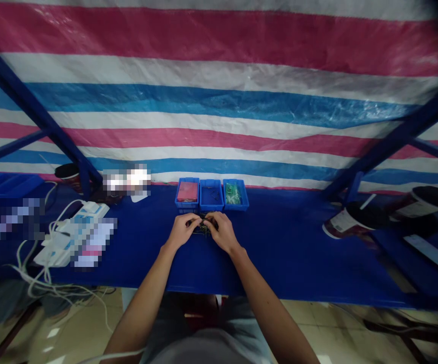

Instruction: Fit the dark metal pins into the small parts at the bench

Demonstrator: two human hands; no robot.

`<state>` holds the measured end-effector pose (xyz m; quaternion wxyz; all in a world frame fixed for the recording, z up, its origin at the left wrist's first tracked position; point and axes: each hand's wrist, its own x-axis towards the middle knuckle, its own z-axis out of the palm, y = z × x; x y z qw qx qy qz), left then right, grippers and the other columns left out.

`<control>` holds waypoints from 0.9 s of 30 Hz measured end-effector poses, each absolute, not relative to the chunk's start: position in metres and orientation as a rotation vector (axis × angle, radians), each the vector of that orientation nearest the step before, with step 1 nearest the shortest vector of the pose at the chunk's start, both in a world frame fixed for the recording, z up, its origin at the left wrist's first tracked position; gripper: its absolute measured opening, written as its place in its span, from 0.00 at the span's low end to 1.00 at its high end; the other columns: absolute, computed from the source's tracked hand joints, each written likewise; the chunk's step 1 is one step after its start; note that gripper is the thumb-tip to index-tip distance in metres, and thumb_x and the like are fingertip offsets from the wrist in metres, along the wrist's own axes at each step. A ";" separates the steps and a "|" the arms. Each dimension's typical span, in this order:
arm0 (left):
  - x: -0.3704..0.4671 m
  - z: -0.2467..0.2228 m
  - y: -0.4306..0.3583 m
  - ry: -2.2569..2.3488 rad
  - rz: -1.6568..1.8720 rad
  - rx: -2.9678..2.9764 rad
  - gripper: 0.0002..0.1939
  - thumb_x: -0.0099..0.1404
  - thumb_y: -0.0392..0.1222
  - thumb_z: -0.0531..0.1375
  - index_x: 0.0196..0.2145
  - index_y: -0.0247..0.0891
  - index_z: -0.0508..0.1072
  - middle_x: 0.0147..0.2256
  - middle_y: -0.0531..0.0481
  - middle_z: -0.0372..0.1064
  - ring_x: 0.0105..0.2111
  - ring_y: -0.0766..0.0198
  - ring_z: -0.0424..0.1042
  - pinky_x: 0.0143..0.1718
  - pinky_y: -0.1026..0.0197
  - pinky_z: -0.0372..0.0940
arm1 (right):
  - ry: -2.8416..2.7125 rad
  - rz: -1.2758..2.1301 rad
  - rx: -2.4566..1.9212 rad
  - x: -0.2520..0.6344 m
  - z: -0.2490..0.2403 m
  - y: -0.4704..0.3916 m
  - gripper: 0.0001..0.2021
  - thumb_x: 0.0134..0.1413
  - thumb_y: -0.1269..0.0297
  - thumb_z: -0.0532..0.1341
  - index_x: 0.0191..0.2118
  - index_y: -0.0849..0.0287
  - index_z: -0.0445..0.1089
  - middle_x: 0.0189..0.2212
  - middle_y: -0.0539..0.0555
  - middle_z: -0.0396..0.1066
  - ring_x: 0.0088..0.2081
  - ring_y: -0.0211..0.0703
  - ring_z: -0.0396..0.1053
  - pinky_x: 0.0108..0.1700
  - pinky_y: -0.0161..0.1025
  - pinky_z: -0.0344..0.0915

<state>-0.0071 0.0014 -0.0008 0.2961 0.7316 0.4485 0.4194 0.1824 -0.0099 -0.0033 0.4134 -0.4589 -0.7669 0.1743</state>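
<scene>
My left hand (183,228) and my right hand (222,230) meet over the blue tabletop (279,242), fingertips nearly touching. Both have their fingers curled in a pinch. Between and under them lies a small tangle of thin dark pieces (203,229) with yellowish glints; its kind is too small to tell, and what each pinch holds is hidden. Just beyond stand three small blue bins side by side. The left bin (187,205) contains flat red pieces (187,191). A few thin dark pieces lie in the middle bin (211,206). Green and clear small items (233,193) fill the right bin (236,207).
A white power strip (61,242) with tangled cables lies at the left. Dark-lidded cups stand at the right, the nearer cup (346,222) with a straw. Blue metal bars (389,139) slope at both sides. A striped plastic sheet (219,101) hangs behind the table.
</scene>
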 end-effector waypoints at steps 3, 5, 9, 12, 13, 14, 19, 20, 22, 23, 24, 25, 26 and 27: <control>-0.007 -0.001 0.002 1.199 1.101 1.935 0.13 0.68 0.44 0.59 0.31 0.35 0.77 0.27 0.51 0.74 0.25 0.67 0.68 0.29 0.65 0.58 | -1.929 0.449 -1.135 0.182 -0.004 -0.010 0.02 0.63 0.67 0.59 0.40 0.54 0.69 0.34 0.53 0.71 0.38 0.45 0.67 0.41 0.40 0.61; -0.007 -0.001 0.002 1.198 1.092 1.934 0.12 0.68 0.44 0.59 0.31 0.35 0.77 0.27 0.51 0.74 0.25 0.67 0.68 0.29 0.65 0.58 | -1.939 0.446 -1.131 0.182 -0.004 -0.009 0.03 0.63 0.68 0.59 0.38 0.54 0.69 0.34 0.52 0.71 0.37 0.45 0.67 0.41 0.40 0.60; -0.007 -0.001 0.002 1.194 1.097 1.934 0.12 0.68 0.44 0.59 0.31 0.35 0.77 0.27 0.51 0.74 0.26 0.66 0.69 0.29 0.65 0.58 | -1.937 0.443 -1.129 0.182 -0.004 -0.009 0.04 0.64 0.69 0.58 0.38 0.54 0.69 0.35 0.52 0.71 0.38 0.44 0.67 0.43 0.40 0.60; -0.007 -0.002 0.002 1.191 1.098 1.940 0.12 0.68 0.43 0.59 0.31 0.35 0.77 0.27 0.51 0.75 0.26 0.66 0.69 0.30 0.65 0.58 | -1.937 0.441 -1.126 0.182 -0.003 -0.009 0.04 0.65 0.68 0.57 0.38 0.54 0.69 0.37 0.53 0.72 0.40 0.45 0.68 0.45 0.41 0.61; -0.007 -0.002 0.002 1.190 1.099 1.942 0.12 0.68 0.44 0.59 0.31 0.35 0.77 0.27 0.51 0.75 0.26 0.66 0.69 0.29 0.65 0.58 | -1.934 0.438 -1.128 0.182 -0.004 -0.009 0.05 0.65 0.67 0.57 0.38 0.54 0.70 0.37 0.53 0.72 0.40 0.45 0.68 0.45 0.41 0.61; -0.007 -0.002 0.002 1.189 1.098 1.944 0.12 0.68 0.44 0.59 0.31 0.35 0.77 0.27 0.51 0.75 0.26 0.66 0.69 0.29 0.65 0.58 | -1.932 0.437 -1.132 0.182 -0.004 -0.009 0.05 0.66 0.67 0.57 0.38 0.54 0.70 0.37 0.53 0.72 0.40 0.44 0.68 0.46 0.41 0.61; -0.007 -0.003 0.002 1.200 1.096 1.947 0.13 0.68 0.45 0.58 0.31 0.35 0.77 0.27 0.50 0.75 0.26 0.66 0.69 0.29 0.65 0.59 | -1.933 0.450 -1.158 0.182 -0.003 -0.009 0.08 0.67 0.65 0.55 0.36 0.55 0.71 0.37 0.53 0.72 0.40 0.44 0.69 0.45 0.41 0.61; -0.007 -0.003 0.002 1.208 1.094 1.949 0.14 0.69 0.46 0.58 0.31 0.35 0.77 0.27 0.50 0.75 0.26 0.66 0.68 0.29 0.65 0.59 | -1.930 0.456 -1.159 0.183 -0.002 -0.009 0.08 0.67 0.65 0.56 0.37 0.55 0.71 0.37 0.53 0.73 0.40 0.44 0.69 0.45 0.41 0.61; -0.008 -0.003 0.002 1.220 1.088 1.950 0.16 0.69 0.47 0.57 0.31 0.35 0.77 0.27 0.50 0.75 0.25 0.66 0.68 0.29 0.65 0.59 | -1.916 0.468 -1.163 0.183 -0.001 -0.010 0.05 0.65 0.64 0.58 0.41 0.55 0.71 0.37 0.53 0.73 0.39 0.45 0.69 0.44 0.41 0.62; -0.008 -0.002 0.002 1.225 1.087 1.950 0.16 0.69 0.48 0.57 0.31 0.35 0.77 0.27 0.50 0.75 0.25 0.66 0.67 0.29 0.65 0.59 | -1.911 0.471 -1.166 0.183 0.000 -0.010 0.05 0.64 0.63 0.60 0.44 0.55 0.71 0.36 0.53 0.73 0.39 0.45 0.69 0.43 0.41 0.62; -0.008 -0.002 0.002 1.228 1.087 1.949 0.17 0.70 0.48 0.56 0.31 0.35 0.77 0.26 0.50 0.74 0.25 0.66 0.67 0.29 0.65 0.59 | -1.909 0.471 -1.167 0.183 0.000 -0.010 0.06 0.63 0.64 0.60 0.45 0.55 0.71 0.36 0.53 0.73 0.39 0.46 0.69 0.43 0.41 0.62; -0.008 -0.001 0.002 1.229 1.086 1.949 0.17 0.69 0.48 0.57 0.30 0.35 0.77 0.26 0.51 0.74 0.25 0.66 0.67 0.29 0.65 0.59 | -1.911 0.470 -1.164 0.183 0.000 -0.010 0.07 0.63 0.64 0.60 0.45 0.54 0.71 0.36 0.54 0.73 0.39 0.46 0.69 0.43 0.42 0.62; -0.007 -0.001 0.002 1.229 1.085 1.948 0.16 0.69 0.48 0.57 0.30 0.35 0.77 0.26 0.51 0.74 0.25 0.66 0.67 0.29 0.65 0.59 | -1.917 0.468 -1.160 0.183 0.000 -0.010 0.06 0.63 0.65 0.60 0.45 0.54 0.71 0.36 0.54 0.73 0.39 0.46 0.70 0.43 0.42 0.62; -0.007 0.000 0.002 1.229 1.086 1.947 0.16 0.69 0.47 0.57 0.30 0.35 0.77 0.26 0.51 0.74 0.25 0.67 0.67 0.29 0.66 0.59 | -1.925 0.465 -1.156 0.183 -0.001 -0.010 0.05 0.64 0.65 0.59 0.43 0.54 0.71 0.37 0.54 0.73 0.39 0.46 0.70 0.44 0.42 0.62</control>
